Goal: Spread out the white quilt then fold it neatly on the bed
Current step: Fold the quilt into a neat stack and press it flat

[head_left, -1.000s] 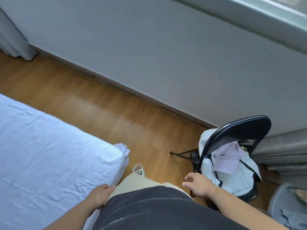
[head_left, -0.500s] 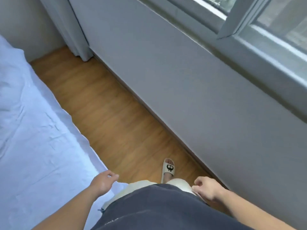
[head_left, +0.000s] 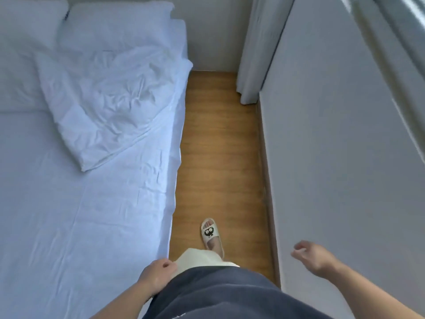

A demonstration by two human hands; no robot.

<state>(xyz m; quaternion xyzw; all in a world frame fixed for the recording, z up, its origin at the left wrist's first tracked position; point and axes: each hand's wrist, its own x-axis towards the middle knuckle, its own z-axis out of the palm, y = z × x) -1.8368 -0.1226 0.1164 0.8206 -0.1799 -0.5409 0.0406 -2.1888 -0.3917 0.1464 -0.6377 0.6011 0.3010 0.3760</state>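
Head view suggests the approach step; quilt lies crumpled far on the bed; left hand and right hand hang loosely curled, empty; next, probably grip its edge.

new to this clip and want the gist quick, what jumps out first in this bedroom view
A rumpled white quilt lies bunched on the upper part of the bed, just below the pillows. Right of the bed runs a narrow strip of wooden floor, with a foot in a pale slipper bearing a cartoon face. Both hands hold nothing: the left hand by the hip at the bed's edge, the right hand out before the grey wall.
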